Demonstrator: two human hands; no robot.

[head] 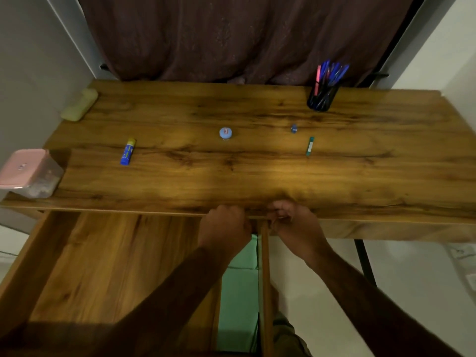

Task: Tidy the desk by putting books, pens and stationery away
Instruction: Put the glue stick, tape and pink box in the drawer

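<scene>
On the wooden desk (257,171) lie a blue and yellow glue stick (128,151), a round light-blue container (225,133), a small blue sharpener (294,128) and a green stick-shaped item (309,146). A black mesh pen holder (322,97) full of blue pens stands at the back right. Below the desk's front left, a drawer (103,266) is pulled out, with green books (239,292) along its right side. My left hand (226,225) and my right hand (293,222) are curled side by side at the desk's front edge, above the drawer's right wall (264,279). Their fingertips are hidden.
A pink-lidded clear box (28,173) sits at the desk's front left corner. A pale green case (79,104) lies at the back left. A dark curtain (244,34) hangs behind the desk. White walls close in on both sides, and a black desk leg (364,264) stands at the right.
</scene>
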